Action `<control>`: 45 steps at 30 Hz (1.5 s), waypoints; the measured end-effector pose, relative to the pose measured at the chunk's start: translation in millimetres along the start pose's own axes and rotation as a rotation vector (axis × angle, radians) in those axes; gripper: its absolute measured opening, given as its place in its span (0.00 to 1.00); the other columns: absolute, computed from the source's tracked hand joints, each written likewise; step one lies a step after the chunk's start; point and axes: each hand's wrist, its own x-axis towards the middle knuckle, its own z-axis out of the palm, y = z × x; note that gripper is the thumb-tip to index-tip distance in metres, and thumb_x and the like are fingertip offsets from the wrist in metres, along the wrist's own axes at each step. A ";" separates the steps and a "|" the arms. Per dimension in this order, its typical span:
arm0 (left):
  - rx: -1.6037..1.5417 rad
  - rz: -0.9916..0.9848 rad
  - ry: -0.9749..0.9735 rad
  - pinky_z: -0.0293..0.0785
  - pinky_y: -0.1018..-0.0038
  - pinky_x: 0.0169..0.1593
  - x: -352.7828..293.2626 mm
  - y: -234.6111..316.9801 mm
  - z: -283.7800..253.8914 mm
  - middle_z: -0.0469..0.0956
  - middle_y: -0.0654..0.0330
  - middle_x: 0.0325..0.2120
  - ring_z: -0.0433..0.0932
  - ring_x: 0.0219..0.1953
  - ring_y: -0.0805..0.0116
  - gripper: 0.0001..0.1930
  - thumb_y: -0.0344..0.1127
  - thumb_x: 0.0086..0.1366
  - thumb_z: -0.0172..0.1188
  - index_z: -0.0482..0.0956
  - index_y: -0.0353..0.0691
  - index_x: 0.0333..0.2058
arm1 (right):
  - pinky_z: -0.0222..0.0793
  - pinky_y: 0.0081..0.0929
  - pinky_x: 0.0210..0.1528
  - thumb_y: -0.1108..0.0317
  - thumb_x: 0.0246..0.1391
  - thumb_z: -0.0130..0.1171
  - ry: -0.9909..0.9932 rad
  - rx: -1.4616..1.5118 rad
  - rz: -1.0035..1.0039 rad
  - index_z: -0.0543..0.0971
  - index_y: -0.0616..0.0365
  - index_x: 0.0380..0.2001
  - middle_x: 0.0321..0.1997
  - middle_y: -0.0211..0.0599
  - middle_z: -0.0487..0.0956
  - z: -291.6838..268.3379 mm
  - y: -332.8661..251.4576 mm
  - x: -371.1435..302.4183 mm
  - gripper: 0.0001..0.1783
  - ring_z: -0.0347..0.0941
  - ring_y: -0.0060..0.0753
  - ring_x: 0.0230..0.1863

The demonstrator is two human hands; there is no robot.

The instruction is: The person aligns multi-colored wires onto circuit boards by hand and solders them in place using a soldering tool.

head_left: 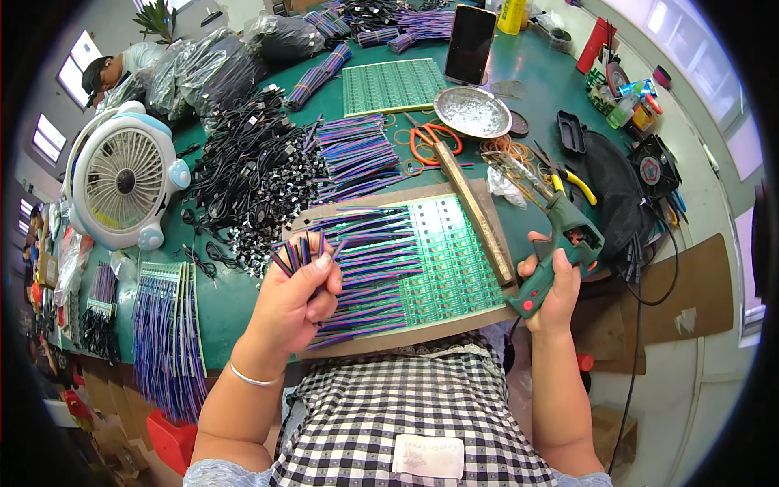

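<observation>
My left hand (304, 284) is closed round a small bunch of multicoloured ribbon wires (302, 253), their ends sticking out above the fist. Below and beside it lies a green circuit board panel (454, 268) on a brown backing board (381, 351). Rows of purple, blue and black wires (369, 280) stretch leftward from the panel's left part; bare pads show on its right part. My right hand (556, 288) grips a green soldering gun (572, 235) by its handle, the metal front end pointing away from me. A worn metal bar (475, 215) lies along the panel's right edge.
Black USB cables (243, 162) heap up at left, beside a white fan (126, 178). Further back are wire bundles (357, 154), another panel (389, 85), a phone (471, 45), a metal dish (473, 112), orange scissors (430, 142) and yellow-handled pliers (580, 187). Someone (122, 69) sits far left.
</observation>
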 end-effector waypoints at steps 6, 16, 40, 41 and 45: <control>-0.056 -0.023 -0.007 0.54 0.82 0.18 11.3 -11.1 9.3 0.68 0.64 0.23 0.58 0.13 0.81 0.07 0.35 0.64 0.56 0.68 0.48 0.39 | 0.70 0.23 0.28 0.62 0.56 0.50 0.023 -0.041 0.017 0.65 0.65 0.48 0.44 0.47 0.75 0.3 -1.0 0.6 0.21 0.72 0.26 0.26; 0.137 0.191 -0.140 0.72 0.72 0.38 23.7 -20.1 19.7 0.75 0.57 0.29 0.77 0.31 0.65 0.09 0.27 0.66 0.50 0.64 0.45 0.44 | 0.71 0.23 0.26 0.62 0.54 0.52 0.079 -0.016 0.024 0.65 0.66 0.47 0.44 0.48 0.75 0.6 -1.0 -2.4 0.22 0.72 0.28 0.26; 1.592 0.710 -0.534 0.71 0.74 0.27 43.4 -36.7 17.4 0.74 0.63 0.30 0.75 0.26 0.69 0.13 0.32 0.52 0.54 0.77 0.42 0.38 | 0.73 0.24 0.31 0.71 0.52 0.53 -0.117 -0.634 0.228 0.67 0.71 0.45 0.34 0.40 0.77 -39.6 -48.0 -121.3 0.19 0.77 0.29 0.28; 1.583 0.712 -0.527 0.71 0.74 0.27 43.5 -36.8 14.9 0.74 0.63 0.30 0.75 0.25 0.68 0.13 0.32 0.52 0.54 0.77 0.42 0.38 | 0.70 0.23 0.34 0.58 0.51 0.54 -0.230 -0.771 0.271 0.66 0.68 0.48 0.31 0.40 0.77 -49.4 -47.2 -132.3 0.27 0.76 0.28 0.30; 1.549 0.734 -0.501 0.72 0.73 0.25 42.3 -36.2 19.5 0.75 0.62 0.27 0.75 0.24 0.66 0.11 0.29 0.49 0.57 0.80 0.39 0.34 | 0.66 0.22 0.38 0.48 0.50 0.57 -0.162 -0.780 0.390 0.69 0.63 0.48 0.27 0.37 0.78 -44.9 -38.1 -147.5 0.31 0.75 0.26 0.33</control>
